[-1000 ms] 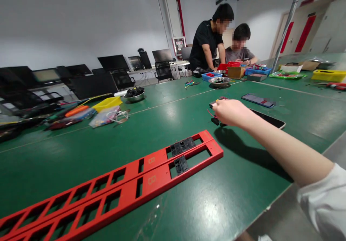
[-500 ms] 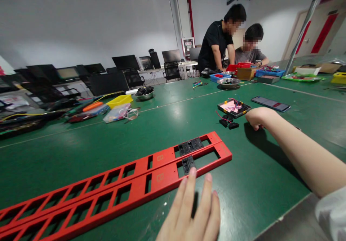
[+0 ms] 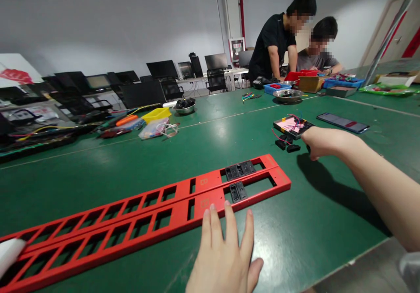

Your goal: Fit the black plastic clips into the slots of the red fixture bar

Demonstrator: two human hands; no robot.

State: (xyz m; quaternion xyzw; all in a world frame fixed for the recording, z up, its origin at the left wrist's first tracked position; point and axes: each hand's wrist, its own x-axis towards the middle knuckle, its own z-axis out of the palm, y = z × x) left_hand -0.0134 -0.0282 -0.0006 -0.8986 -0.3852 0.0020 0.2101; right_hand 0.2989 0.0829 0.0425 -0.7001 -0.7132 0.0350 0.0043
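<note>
My left hand point(image 3: 223, 253) lies palm down with its fingers spread, fingertips at the near edge of the closer red slotted frame point(image 3: 183, 214). Two black modules point(image 3: 238, 191) sit in that frame's wide opening. Alongside it is a second red slotted frame point(image 3: 170, 190), with several black modules point(image 3: 240, 170) in its end opening. Bent down and closed, my right hand point(image 3: 313, 142) is beside the open tray with pink lining and thin wires point(image 3: 292, 125). A dark bit shows under its fingers, too hidden to name. Small black parts with a red wire point(image 3: 288, 144) lie close by.
A phone point(image 3: 343, 122) lies beyond my right hand. Further back are metal bowls point(image 3: 288, 96), a blue bin point(image 3: 274, 88) and a cardboard box point(image 3: 310, 84). Bags, cables and a yellow tray point(image 3: 156, 115) lie at the left. Two people are across the table.
My left hand has drawn back from the black modules, its fingers spreading. My right hand has shifted towards the lined tray and bent further down. The view has turned left, and something white shows at lower left.
</note>
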